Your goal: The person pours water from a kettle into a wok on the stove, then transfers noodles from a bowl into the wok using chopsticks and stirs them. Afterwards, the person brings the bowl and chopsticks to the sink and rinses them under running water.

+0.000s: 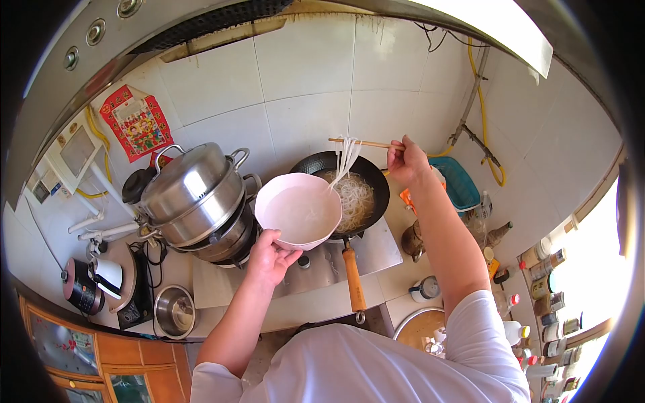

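My left hand (271, 259) grips the lower rim of a pale pink bowl (299, 205), tilted so that its inside faces me. In my right hand (407, 161) are wooden chopsticks (366, 143), held level above a black wok (314, 163). White noodles (345, 160) hang over the chopsticks, and their lower ends trail down between the bowl's right edge and the wok. More noodles (357, 196) lie in cloudy liquid in the wok. Its wooden handle (354, 279) points toward me. The bowl covers the wok's left part.
Left of the wok stands a stacked steel steamer (191, 195) on the gas stove (282, 285). A steel basin (175, 311) and a kettle (107, 277) sit farther left. To the right are a teal basket (457, 181), bottles (498, 234), and jars (547, 263) along the window.
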Demonstrator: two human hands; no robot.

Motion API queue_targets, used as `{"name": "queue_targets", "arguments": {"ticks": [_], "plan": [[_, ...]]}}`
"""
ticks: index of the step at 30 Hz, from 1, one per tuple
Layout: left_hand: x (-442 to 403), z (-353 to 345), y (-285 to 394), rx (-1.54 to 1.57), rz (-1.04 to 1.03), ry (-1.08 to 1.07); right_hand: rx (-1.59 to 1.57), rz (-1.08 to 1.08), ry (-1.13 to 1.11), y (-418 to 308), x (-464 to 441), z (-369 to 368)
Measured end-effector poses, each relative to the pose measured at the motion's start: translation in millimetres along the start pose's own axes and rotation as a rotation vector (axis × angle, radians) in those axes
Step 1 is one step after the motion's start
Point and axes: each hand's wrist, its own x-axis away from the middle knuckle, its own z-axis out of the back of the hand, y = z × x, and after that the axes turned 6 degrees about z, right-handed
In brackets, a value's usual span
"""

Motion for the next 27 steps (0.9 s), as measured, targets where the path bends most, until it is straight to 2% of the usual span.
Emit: {"name": "queue_targets", "arguments": {"ticks": [2, 6, 8, 9, 11, 12, 14, 15, 19, 20, 22, 27], "plan": [[4, -2, 2, -0.017, -0.007, 0.013, 0.032, 0.029, 0.098, 4, -10, 9], [6, -3, 4, -0.011, -0.006, 0.025, 0.213, 0.093, 0.112, 25, -17, 33], [6, -3, 4, -0.011, -0.006, 0.037, 0.601, 0.12, 0.11, 32, -12, 37], [5, -2, 5, -0.012, -0.006, 0.038, 0.6, 0.119, 0.11, 31, -6, 35], [3, 1, 5, -0.02, -0.002, 0.036, 0.898, 0.342, 0.089, 22, 17, 22], [5, 0, 5, -0.02, -0.001, 0.038, 0.898, 0.339, 0.09, 19, 29, 14], [7, -5, 6, -0.03, -0.019, 0.058, 0.958, 0.599, -0.075, 10, 58, -6], [7, -6, 6, -0.031, -0.017, 0.06, 0.966, 0.625, -0.116, 5, 79, -18], [3, -3, 6, -0.02, -0.01, 0.068, 1.026, 0.524, -0.294, 0, 146, -50], [1, -2, 5, -0.02, -0.002, 0.066, 1.026, 0.522, -0.288, 6, 145, -49], [-6, 0, 2, -0.022, 0.004, 0.049, 1.139, 0.325, -0.392, 18, 137, -44], [1, -10, -1, -0.011, 0.019, 0.044, 1.032, 0.277, -0.408, 52, 103, -19]]}}
